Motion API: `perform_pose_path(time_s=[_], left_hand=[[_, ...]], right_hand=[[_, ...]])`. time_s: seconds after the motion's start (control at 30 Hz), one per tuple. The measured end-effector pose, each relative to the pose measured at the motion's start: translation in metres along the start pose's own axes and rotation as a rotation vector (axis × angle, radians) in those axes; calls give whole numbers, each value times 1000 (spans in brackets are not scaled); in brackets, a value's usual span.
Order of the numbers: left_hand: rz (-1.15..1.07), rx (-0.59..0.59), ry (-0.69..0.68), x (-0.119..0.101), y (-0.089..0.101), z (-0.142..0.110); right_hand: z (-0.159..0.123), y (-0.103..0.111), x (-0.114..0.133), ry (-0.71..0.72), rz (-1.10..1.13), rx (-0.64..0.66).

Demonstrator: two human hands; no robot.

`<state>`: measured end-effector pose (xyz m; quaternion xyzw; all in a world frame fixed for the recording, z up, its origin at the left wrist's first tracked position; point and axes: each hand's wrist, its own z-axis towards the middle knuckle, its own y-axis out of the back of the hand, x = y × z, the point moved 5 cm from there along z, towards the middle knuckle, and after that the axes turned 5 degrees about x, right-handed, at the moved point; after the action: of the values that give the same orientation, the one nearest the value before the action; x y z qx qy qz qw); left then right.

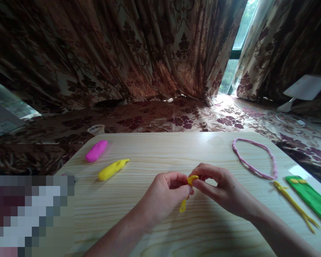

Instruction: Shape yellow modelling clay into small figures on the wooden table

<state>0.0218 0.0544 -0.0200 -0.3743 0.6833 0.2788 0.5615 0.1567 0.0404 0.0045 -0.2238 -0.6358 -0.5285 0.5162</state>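
My left hand [169,191] is closed, thumb and fingers pinching a small piece of yellow modelling clay [193,179] above the front middle of the table. From the right, my right hand [216,182] grips the same piece between thumb and fingertips. Its upper end looks flattened and curved. Below my left fingers hangs a thin yellow strip [182,206] with a small loop at its end; my fingers hide whether it joins the piece above. Farther left lie a larger tapered lump of yellow clay [111,170] and a pink clay block [96,151].
On the wooden table [160,150], a pink twisted clay ring [271,157] lies at the right. Near it are a yellow clay strand with a forked end [294,204] and a green clay slab [311,200]. A white lamp [306,87] stands beyond. Pixelation covers the lower left.
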Motion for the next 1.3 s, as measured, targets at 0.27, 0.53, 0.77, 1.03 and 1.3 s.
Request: perform_pose_path(time_s=[0.27,0.53,0.77,1.03,1.3], left_hand=[[-100,100,106,-7,-7,-5],[-157,116,131,-5,-7,-6],[-187,138,146,-7,-8,-6],[-208,113,169,-4,-8,-6],[-250,53,119,-1,-3,-4]], right_hand=[[-2,4,3,57,29,54],[-3,6,3,73,24,24],[-3,8,3,111,-7,-16],[-1,10,2,130,-24,-62],[0,11,-4,-4,-21,-71]])
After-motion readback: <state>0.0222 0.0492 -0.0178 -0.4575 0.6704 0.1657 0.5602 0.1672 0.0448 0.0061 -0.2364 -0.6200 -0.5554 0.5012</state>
